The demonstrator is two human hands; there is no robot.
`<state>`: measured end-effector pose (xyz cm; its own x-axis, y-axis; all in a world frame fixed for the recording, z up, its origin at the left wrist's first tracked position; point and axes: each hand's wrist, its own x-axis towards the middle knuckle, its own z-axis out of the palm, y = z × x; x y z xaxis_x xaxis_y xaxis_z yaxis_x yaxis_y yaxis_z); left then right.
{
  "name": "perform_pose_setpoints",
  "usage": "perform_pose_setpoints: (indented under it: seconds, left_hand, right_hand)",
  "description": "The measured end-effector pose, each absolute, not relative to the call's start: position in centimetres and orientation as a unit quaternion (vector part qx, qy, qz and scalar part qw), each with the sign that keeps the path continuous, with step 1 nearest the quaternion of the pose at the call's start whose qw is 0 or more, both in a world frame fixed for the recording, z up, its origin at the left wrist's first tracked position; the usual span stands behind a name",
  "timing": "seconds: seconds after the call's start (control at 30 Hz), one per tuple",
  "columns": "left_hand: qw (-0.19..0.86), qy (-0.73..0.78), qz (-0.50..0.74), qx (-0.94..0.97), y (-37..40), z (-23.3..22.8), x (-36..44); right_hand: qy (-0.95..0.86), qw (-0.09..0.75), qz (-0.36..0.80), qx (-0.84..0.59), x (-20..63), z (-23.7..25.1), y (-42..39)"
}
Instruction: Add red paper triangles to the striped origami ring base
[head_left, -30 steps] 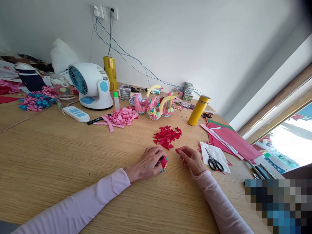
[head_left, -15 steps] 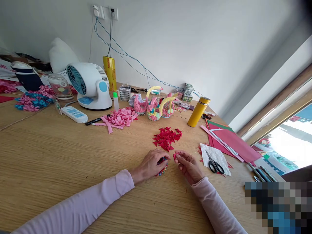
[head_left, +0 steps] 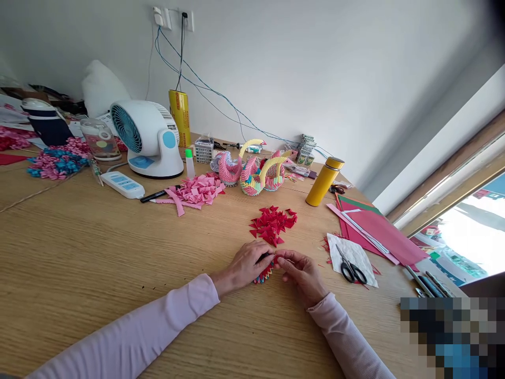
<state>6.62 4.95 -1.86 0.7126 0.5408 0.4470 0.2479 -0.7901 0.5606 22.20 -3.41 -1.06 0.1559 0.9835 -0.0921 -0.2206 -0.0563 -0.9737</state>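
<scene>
Around your hands the wooden table [head_left: 98, 247] carries loose material on every side. At 12 o'clock from the hands lies a pile of red folded triangles [head_left: 272, 223]; farther at 12 o'clock stand finished paper swans [head_left: 252, 171]. At 11 o'clock lies a heap of pink folded pieces [head_left: 195, 190] with a black pen [head_left: 155, 196] beside it, and beyond them a white desk fan [head_left: 148, 138] and a white power strip [head_left: 123, 185]. At 1 o'clock stands a yellow flask [head_left: 324, 181]. At 3 o'clock scissors [head_left: 351, 268] rest on a white sheet [head_left: 349, 251], with red and pink paper sheets [head_left: 374, 223] behind. Nothing stands between your hands and the red pile.

Your left hand [head_left: 244, 265] is cupped over a small multicoloured paper model [head_left: 265, 272], fingers closed around it, pressing it to the table just in front of you. Your right hand [head_left: 302, 270] meets it from 3 o'clock, fingertips [head_left: 281, 259] pinched together at the model's upper edge; whether they hold a piece cannot be told.
</scene>
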Motion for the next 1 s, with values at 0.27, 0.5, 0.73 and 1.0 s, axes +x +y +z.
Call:
perform_pose_setpoints:
  seconds: [0.27, 0.5, 0.73, 1.0]
  left_hand:
    - [0.235, 0.233, 0.305, 0.893, 5.1, -2.2, 6.6]
    - [0.274, 0.235, 0.329, 0.872, 4.8, -2.1, 6.3]
    - [0.319, 0.189, 0.349, 0.86, 4.7, -1.9, 6.3]
    - [0.309, 0.186, 0.34, 0.868, 4.7, -2.0, 6.3]
  right_hand:
    - [-0.445, 0.588, 0.481, -0.475, 22.5, -1.5, -2.8]
    - [-0.348, 0.637, 0.481, -0.492, 22.1, -0.8, -2.6]
    - [-0.104, 0.695, 0.569, -0.426, 21.3, -0.6, -2.8]
    - [0.008, 0.697, 0.606, -0.383, 19.5, -1.0, -3.4]
